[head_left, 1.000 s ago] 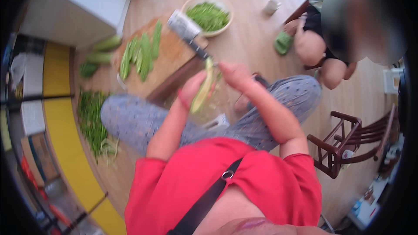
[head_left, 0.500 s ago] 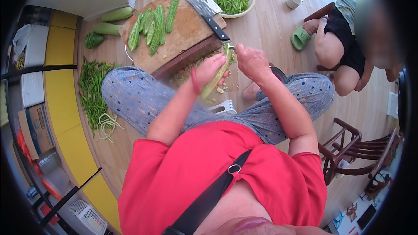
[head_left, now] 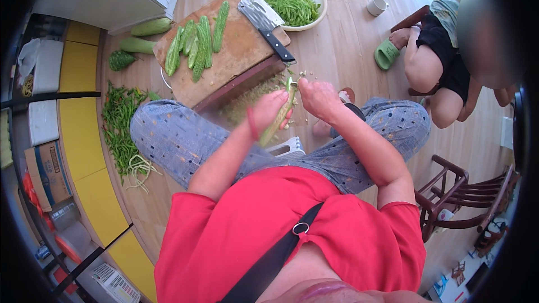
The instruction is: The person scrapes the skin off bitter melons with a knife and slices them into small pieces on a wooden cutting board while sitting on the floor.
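Green gourd, held tilted above the floor [head_left: 359,39] between my knees, its far end by my right hand [head_left: 319,99]. Left hand [head_left: 270,106]: fingers wrapped round the gourd [head_left: 275,125]. Right hand: clenched on a small metal tool [head_left: 295,82], mostly hidden; kind cannot be told.

Containers: cream bowl [head_left: 323,11] on the floor, beside the board's far right corner, heaped with thin green slices [head_left: 292,5]. White mug [head_left: 377,6] to its right; contents not discernible. Carton [head_left: 49,174] on the left shelving, inside not visible.

Board [head_left: 238,42]: several gourd pieces [head_left: 203,42] towards its left; cleaver [head_left: 261,12] along its right edge. Pale scraps [head_left: 247,101] below it. Peppers [head_left: 120,120] piled by my left knee.
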The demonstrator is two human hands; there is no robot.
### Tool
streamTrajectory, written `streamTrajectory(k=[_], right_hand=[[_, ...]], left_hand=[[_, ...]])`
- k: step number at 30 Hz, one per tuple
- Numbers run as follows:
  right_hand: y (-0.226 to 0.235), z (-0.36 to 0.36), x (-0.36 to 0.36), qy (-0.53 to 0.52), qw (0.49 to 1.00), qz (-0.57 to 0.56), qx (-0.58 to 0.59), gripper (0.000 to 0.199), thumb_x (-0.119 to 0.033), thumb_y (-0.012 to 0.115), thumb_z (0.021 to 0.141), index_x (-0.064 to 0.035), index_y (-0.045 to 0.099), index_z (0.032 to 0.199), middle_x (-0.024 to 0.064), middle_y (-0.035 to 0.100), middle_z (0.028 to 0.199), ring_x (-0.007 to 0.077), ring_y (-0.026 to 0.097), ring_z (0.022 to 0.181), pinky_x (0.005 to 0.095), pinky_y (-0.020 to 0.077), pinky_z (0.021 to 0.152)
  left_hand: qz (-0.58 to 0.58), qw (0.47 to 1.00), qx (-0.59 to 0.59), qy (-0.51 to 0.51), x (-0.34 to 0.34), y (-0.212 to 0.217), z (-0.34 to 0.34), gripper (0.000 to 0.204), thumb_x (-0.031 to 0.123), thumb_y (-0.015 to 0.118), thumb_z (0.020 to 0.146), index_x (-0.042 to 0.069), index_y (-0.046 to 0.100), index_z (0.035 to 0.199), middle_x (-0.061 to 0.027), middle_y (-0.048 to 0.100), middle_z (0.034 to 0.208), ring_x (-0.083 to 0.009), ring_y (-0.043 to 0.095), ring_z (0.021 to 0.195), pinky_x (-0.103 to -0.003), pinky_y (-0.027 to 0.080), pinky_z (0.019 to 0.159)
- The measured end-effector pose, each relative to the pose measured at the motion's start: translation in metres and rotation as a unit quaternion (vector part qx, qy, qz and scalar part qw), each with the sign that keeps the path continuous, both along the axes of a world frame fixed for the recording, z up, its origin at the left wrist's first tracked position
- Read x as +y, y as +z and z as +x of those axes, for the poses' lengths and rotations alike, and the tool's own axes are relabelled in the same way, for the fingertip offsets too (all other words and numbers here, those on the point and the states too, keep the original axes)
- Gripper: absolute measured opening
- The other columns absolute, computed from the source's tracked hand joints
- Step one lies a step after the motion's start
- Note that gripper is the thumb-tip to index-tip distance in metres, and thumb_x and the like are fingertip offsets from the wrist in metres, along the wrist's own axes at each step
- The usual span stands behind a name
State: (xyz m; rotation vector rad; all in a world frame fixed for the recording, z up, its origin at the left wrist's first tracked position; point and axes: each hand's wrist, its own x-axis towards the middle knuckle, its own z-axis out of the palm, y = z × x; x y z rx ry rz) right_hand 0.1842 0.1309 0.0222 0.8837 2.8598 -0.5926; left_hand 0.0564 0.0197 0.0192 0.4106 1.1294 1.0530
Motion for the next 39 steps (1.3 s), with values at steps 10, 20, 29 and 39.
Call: streamTrajectory(k=[10, 20, 29, 39], right_hand=[[0.000, 0.001, -0.006, -0.018, 0.999, -0.041, -0.011, 0.011, -0.008, 0.043, 0.074, 0.0000, 0.048, 0.079, 0.0215, 0.058, 0.069, 0.0357, 0.059, 0.068, 0.0433, 0.0461, 0.060], [-0.003, -0.001, 0.000, -0.009, 1.000, -0.016, 0.018, 0.010, -0.008, 0.042, 0.074, -0.0004, 0.048, 0.077, 0.0208, 0.058, 0.067, 0.0350, 0.059, 0.065, 0.0436, 0.0461, 0.059], [-0.003, 0.001, -0.006, -0.006, 0.999, -0.049, -0.015, 0.012, -0.009, 0.043, 0.074, 0.0002, 0.048, 0.080, 0.0216, 0.058, 0.068, 0.0356, 0.059, 0.067, 0.0443, 0.0458, 0.060], [-0.004, -0.007, -0.012, -0.037, 0.997, -0.072, 0.019, 0.013, -0.010, 0.044, 0.075, -0.0004, 0.049, 0.082, 0.0217, 0.058, 0.067, 0.0363, 0.058, 0.066, 0.0451, 0.0452, 0.059]], left_hand=[[0.009, 1.000, 0.015, -0.008, -0.002, -0.003, -0.001, 0.027, 0.029, 0.035, 0.090, 0.005, 0.047, 0.088, -0.0053, 0.050, 0.062, -0.0118, 0.046, 0.040, -0.023, 0.037, 0.035], [-0.012, 1.000, -0.002, -0.019, 0.004, -0.002, -0.009, 0.026, 0.028, 0.036, 0.089, 0.005, 0.048, 0.089, -0.0056, 0.051, 0.061, -0.0120, 0.046, 0.040, -0.023, 0.037, 0.036], [-0.006, 0.999, 0.026, -0.022, -0.001, -0.008, -0.006, 0.027, 0.027, 0.036, 0.090, 0.004, 0.050, 0.090, -0.0048, 0.051, 0.061, -0.0112, 0.045, 0.039, -0.022, 0.036, 0.036], [0.002, 1.000, 0.015, 0.006, 0.012, -0.018, -0.022, 0.023, 0.026, 0.038, 0.089, 0.006, 0.047, 0.096, -0.0044, 0.050, 0.062, -0.0115, 0.046, 0.045, -0.024, 0.038, 0.040]])
